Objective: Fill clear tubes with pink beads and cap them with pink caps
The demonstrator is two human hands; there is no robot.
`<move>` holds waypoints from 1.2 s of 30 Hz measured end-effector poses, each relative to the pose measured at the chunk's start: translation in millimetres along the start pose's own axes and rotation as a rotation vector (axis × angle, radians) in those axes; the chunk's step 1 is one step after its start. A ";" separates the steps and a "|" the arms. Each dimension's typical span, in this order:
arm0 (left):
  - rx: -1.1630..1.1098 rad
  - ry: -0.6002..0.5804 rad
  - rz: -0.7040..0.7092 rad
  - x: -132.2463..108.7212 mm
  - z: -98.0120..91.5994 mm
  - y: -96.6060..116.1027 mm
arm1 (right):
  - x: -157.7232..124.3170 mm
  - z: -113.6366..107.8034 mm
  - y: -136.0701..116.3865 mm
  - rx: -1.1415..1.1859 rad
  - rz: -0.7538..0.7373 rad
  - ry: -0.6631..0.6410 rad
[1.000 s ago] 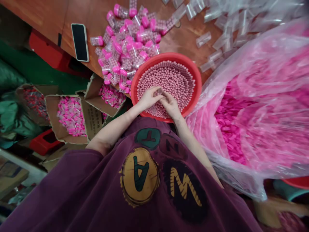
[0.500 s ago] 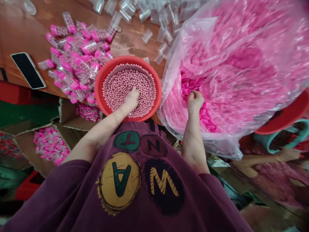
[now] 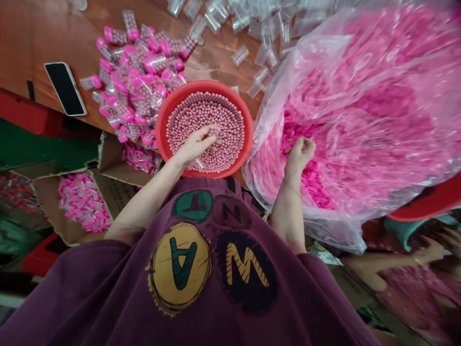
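My left hand [image 3: 194, 145] is over the red basin [image 3: 161, 126] of small pink beads [image 3: 230, 139]. Its thumb and fingers close around a small clear bottle [image 3: 215, 129] that has pink beads in it. A pale, short piece, perhaps another tube, shows below my palm; I cannot tell whether the hand touches it. On the right, my right hand [image 3: 301, 151] hovers at the mouth of a large clear plastic bag [image 3: 345, 228] full of bright pink caps [image 3: 315, 185]. Its fingers are curled together, and whatever they hold is hidden.
Bead-filled bottles with pink caps [image 3: 137, 91] lie heaped left of the basin, beyond them a phone [image 3: 65, 89]. Empty clear bottles [image 3: 266, 43] are scattered at the back. Cardboard boxes [image 3: 50, 202] stand at lower left. Another person's arm [image 3: 392, 262] is at right.
My left hand has come up out of the beads and now shows a small bottle at its fingertips. My right hand stays by the caps. The whole view has shifted slightly.
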State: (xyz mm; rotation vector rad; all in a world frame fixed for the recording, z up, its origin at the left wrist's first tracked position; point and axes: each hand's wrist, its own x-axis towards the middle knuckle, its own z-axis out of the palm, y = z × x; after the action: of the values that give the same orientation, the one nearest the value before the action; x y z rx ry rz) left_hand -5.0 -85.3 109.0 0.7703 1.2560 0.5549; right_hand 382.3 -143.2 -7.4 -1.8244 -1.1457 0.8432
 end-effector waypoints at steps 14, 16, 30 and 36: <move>-0.353 0.093 -0.035 -19.4 21.6 22.7 | -52.8 118.5 -135.9 0.154 -0.099 -0.241; -0.354 0.150 -0.047 -20.4 14.2 21.4 | -59.2 121.4 -156.6 -0.015 -0.206 -0.263; -0.433 -0.062 -0.168 -24.7 0.6 19.9 | -47.8 111.1 -185.3 -0.068 -0.325 -0.379; -0.377 -0.015 -0.132 -25.3 3.4 12.2 | -42.0 114.8 -200.6 -0.009 -0.414 -0.484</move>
State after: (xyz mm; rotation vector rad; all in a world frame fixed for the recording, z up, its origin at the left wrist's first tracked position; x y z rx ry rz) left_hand -7.2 -97.1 134.6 0.3723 1.1350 0.6525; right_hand 192.3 -96.8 122.6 -1.3431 -1.7570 1.0541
